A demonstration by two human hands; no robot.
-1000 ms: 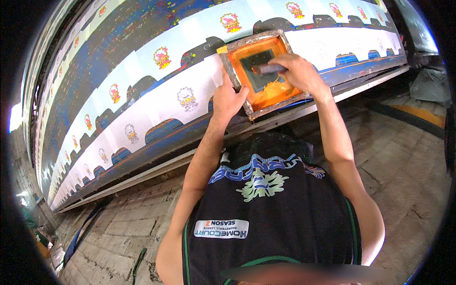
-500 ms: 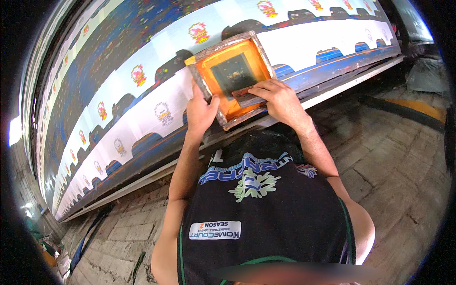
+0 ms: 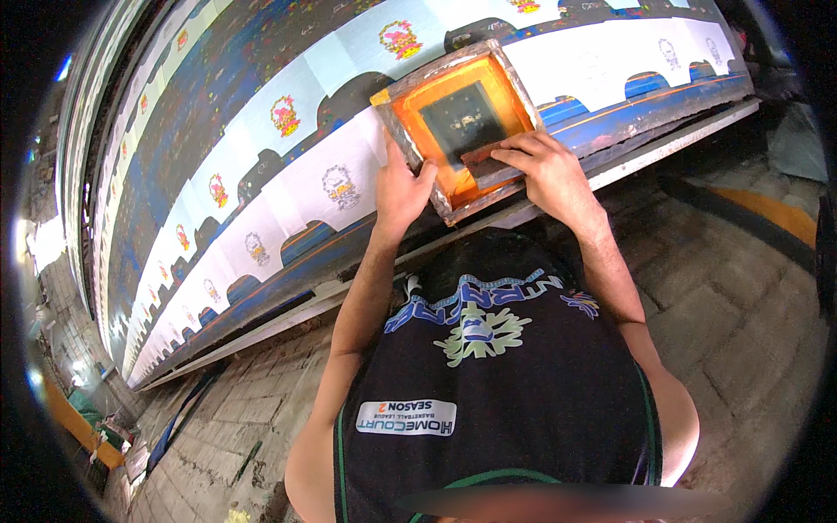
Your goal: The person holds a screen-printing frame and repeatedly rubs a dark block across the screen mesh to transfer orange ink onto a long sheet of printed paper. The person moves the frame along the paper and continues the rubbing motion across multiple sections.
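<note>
A wood-framed printing screen (image 3: 436,71) lies tilted over the white pieces along the near edge of a long table. Its mesh is orange around a dark rectangle (image 3: 455,118) with a small pale design. My left hand (image 3: 404,190) grips the frame's left side, thumb over the wood. In my right hand (image 3: 556,181) is a squeegee (image 3: 482,164) with a worn reddish-brown handle, held between thumb and fingers at the near end of the mesh. The squeegee's lower edge is partly hidden. Just left of the frame, a white piece (image 3: 305,187) bears a dark outline print.
On the long, paint-spattered table (image 3: 196,113) lie rows of white pieces with curved cutouts. Those in the farther row carry coloured prints (image 3: 285,116). A pale rail (image 3: 676,144) runs along the near edge, above a brick-paved floor (image 3: 689,296).
The screen, both hands and the table appear farther right and slightly higher in the picture. My grip on the frame and squeegee looks the same.
</note>
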